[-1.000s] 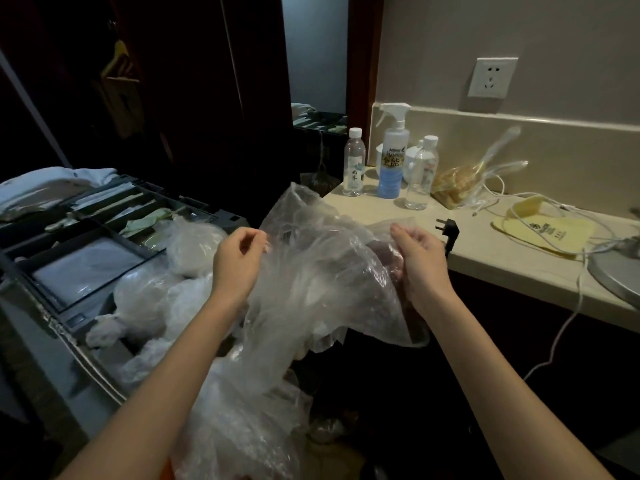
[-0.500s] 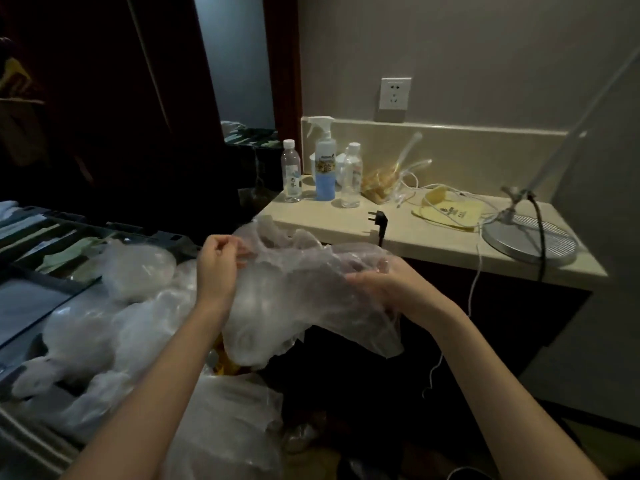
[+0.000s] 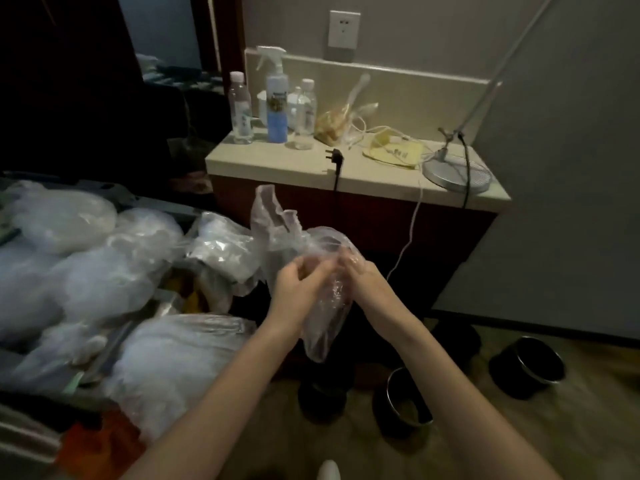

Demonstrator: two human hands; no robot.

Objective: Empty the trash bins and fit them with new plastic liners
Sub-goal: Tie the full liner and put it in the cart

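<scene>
A clear plastic liner [image 3: 277, 220] is bunched between both hands in front of the counter. My left hand [image 3: 298, 289] grips its crumpled middle, and my right hand [image 3: 367, 282] pinches the film close beside it. The liner's lower end hangs below the hands. Two small black trash bins stand on the floor, one bin [image 3: 403, 403] under my right forearm and another bin [image 3: 528, 367] further right.
A cart at the left holds several filled white plastic bags [image 3: 104, 282]. The counter [image 3: 381, 183] carries water bottles, a spray bottle [image 3: 276, 98], a snack bag, cables, a plug and a lamp base [image 3: 457, 171]. A wall stands at the right.
The hands came together and bunched the spread liner into a narrow bundle. The view swung right and down, bringing the floor bins into sight.
</scene>
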